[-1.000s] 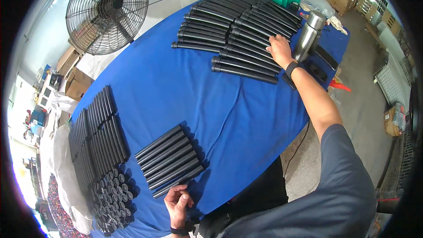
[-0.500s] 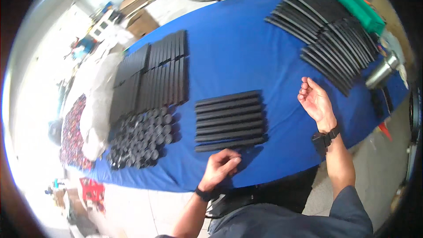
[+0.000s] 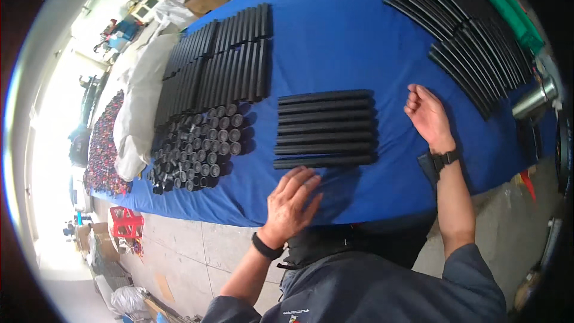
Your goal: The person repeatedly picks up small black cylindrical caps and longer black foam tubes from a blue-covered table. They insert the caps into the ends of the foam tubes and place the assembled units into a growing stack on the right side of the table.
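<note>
A row of black tubes (image 3: 326, 119) lies near the front edge of the blue-covered tabletop (image 3: 335, 36), side by side, the nearest one slightly apart. Just in front of it is the person's left hand (image 3: 290, 204), its grip open and empty, fingers loosely spread; I can't tell from here whether the fingertips touch it. Well right of the row, the right hand (image 3: 431, 121) has its fingers curled; how far that grip is closed I can't tell. Left of the row, round black caps (image 3: 224, 122) cluster toward the front edge, a block of black tubes (image 3: 237, 73) behind them. A fan of black tubes (image 3: 491, 60) reaches toward the back right corner, beside a green bin (image 3: 507, 12).
</note>
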Available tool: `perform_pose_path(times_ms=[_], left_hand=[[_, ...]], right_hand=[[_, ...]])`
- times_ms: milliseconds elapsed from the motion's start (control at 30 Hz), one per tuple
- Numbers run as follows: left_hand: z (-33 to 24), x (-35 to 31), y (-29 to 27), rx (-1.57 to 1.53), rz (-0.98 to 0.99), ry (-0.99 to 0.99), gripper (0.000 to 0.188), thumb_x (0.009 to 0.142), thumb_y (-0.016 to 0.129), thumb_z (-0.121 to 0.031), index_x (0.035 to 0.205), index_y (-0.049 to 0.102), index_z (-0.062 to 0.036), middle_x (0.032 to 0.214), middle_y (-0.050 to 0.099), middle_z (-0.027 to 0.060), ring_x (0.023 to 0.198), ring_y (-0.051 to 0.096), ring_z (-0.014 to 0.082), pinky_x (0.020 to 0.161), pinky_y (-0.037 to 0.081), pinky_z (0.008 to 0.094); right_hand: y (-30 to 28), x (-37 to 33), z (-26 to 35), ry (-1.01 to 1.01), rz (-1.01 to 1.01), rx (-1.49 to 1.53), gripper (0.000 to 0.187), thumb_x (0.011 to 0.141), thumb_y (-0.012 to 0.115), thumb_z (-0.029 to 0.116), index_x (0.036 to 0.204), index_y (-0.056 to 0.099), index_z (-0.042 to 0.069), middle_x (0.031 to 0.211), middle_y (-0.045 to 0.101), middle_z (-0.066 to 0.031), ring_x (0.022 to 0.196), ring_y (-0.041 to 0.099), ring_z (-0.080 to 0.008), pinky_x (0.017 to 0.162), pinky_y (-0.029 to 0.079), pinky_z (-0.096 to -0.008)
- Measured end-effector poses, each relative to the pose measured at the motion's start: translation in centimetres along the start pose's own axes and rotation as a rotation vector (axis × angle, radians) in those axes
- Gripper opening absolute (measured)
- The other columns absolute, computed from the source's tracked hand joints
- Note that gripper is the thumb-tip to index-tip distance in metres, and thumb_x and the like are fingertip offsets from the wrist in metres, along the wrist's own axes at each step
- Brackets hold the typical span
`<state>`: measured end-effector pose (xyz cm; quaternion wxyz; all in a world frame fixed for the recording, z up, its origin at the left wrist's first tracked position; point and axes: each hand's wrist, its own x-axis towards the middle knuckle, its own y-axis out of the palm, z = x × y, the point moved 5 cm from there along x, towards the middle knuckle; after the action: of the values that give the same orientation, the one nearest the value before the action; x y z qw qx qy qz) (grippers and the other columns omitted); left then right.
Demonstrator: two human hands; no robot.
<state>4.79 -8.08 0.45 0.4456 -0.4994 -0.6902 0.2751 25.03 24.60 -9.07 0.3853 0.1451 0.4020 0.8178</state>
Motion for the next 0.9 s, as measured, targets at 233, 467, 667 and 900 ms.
perform_pose_path(times_ms=[233,467,667,900], left_hand=[[1.0,-1.1,2.0,0.203,0.174,-0.080,0.061,0.082,0.074,-0.008,0.140,0.054,-0.0030,0.151,0.045,0.0244,0.117,0.059,0.0398,0.098,0.051,0.0470],[1.5,0.0,1.5,0.309,0.046,-0.081,0.064,0.078,0.062,-0.001,0.141,0.053,-0.0026,0.135,0.057,0.0177,0.102,0.058,0.0321,0.089,0.049,0.0426],[1.7,-0.4,1.2,0.389,0.176,-0.101,0.056,0.073,0.066,-0.004,0.129,0.061,-0.0025,0.107,0.058,0.0108,0.101,0.056,0.0295,0.083,0.045,0.0415],[2.7,-1.6,1.5,0.097,0.149,-0.023,0.037,0.073,0.065,-0.004,0.110,0.061,-0.0043,0.100,0.057,0.0121,0.096,0.058,0.0314,0.083,0.045,0.0431]], right_hand=[[-0.4,-0.3,0.1,-0.032,-0.037,-0.011,0.017,0.100,0.066,0.019,0.106,0.070,0.003,0.083,0.065,-0.0010,0.077,0.058,-0.0117,0.074,0.049,-0.0302],[1.3,-1.0,0.4,-0.076,-0.032,-0.148,0.019,0.100,0.064,0.021,0.106,0.068,0.003,0.083,0.062,-0.0006,0.076,0.057,-0.0125,0.073,0.049,-0.0298],[3.1,-4.4,0.0,-0.136,-0.062,-0.275,0.022,0.103,0.060,0.022,0.112,0.063,0.002,0.081,0.058,-0.0011,0.073,0.055,-0.0115,0.070,0.048,-0.0287],[15.2,-13.5,-3.5,-0.290,0.428,-1.301,0.054,0.083,0.084,0.024,0.124,0.060,-0.001,0.105,0.067,-0.0142,0.096,0.067,-0.0265,0.087,0.054,-0.0373]])
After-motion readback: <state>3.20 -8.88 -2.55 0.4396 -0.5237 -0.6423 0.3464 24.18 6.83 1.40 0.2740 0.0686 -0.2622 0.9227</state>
